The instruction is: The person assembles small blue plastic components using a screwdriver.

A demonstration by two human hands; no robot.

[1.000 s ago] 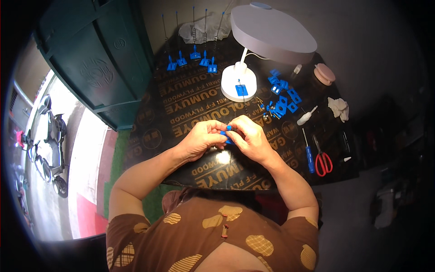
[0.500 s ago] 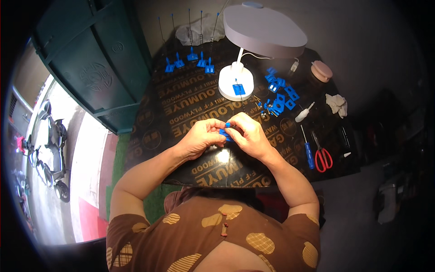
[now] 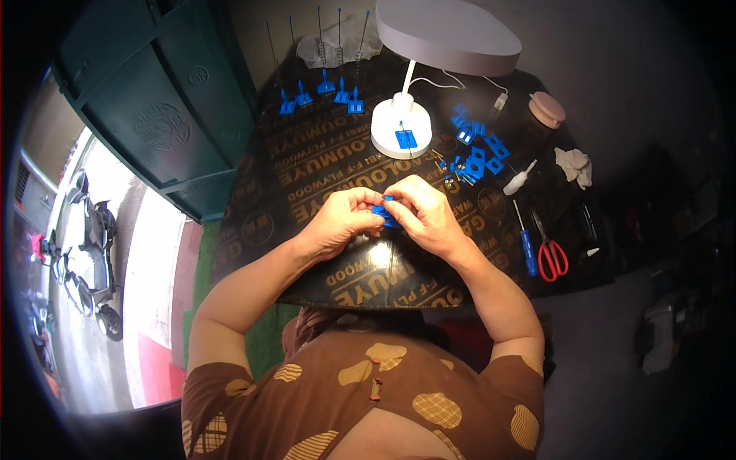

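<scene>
1. Two hands meet at the middle of the frame over a small blue plastic part (image 3: 385, 212), which sits pinched between them just above the dark board. The left hand (image 3: 343, 222) curls its fingertips closed on the part's left end, while the right hand (image 3: 424, 215) closes thumb and forefinger on its right end — a grip from both sides that seems meant to keep so small a piece steady.

2. Under the hands lies a plywood board (image 3: 307, 165), dark and glossy, printed with repeating lettering; lamp glare makes a bright spot on it just below the hands.

3. Above centre stands a white desk lamp (image 3: 402, 126) with a round base and a broad flat head, and a blue piece rests on that base.

4. Right of the lamp lies a loose heap of blue plastic parts (image 3: 474, 149) — angular and hard-looking, kept within easy reach of the right hand.

5. At the upper edge, a row of blue bases with thin upright wires (image 3: 322, 84) stands in a line.

6. At the right lie a blue-handled screwdriver (image 3: 527, 247), red-handled scissors (image 3: 550, 254), a small white tool (image 3: 520, 178), a crumpled white cloth (image 3: 573, 165) and a round pinkish disc (image 3: 547, 109).

7. A dark green cabinet (image 3: 149, 107) fills the upper left.
</scene>
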